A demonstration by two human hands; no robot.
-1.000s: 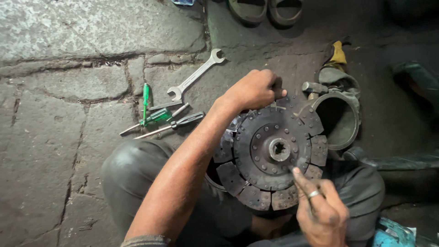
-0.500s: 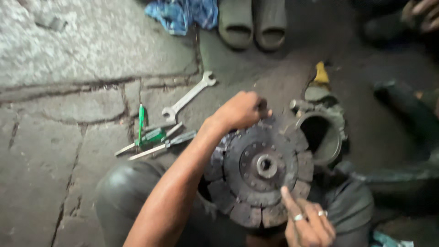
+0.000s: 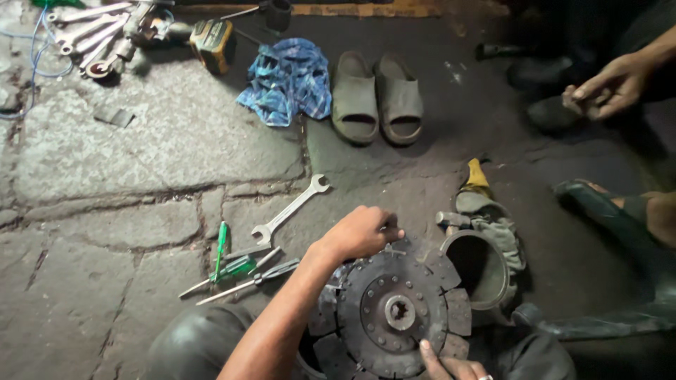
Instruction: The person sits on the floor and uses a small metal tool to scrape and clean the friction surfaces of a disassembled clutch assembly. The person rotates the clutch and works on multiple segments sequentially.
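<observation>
**Clutch disc held at two edges on the stone floor**

Since the earlier frames the view has lifted, so the clutch disc (image 3: 394,313) now sits lower in the picture and more of the stone floor (image 3: 105,162) behind it shows: a pair of grey sandals (image 3: 377,98), a blue cloth (image 3: 289,79) and a heap of spanners (image 3: 91,32) at the floor's far left corner. The left hand (image 3: 362,232) keeps its place on the disc's far rim, fingers curled over the edge and gripping it. The right hand (image 3: 451,366) is mostly cut off by the bottom edge of the view (only a few fingers show); one fingertip presses on the disc's near face, and whether that hand is clenched cannot be told. The disc lies flat between the person's knees, its splined hub facing up.

Just right of the disc lies a round metal housing (image 3: 486,271) with a rag draped over it. To the left, on the floor, lie an open-ended spanner (image 3: 290,210) and green-handled screwdrivers (image 3: 232,267). Another person's hand (image 3: 609,88) is at the far right.
</observation>
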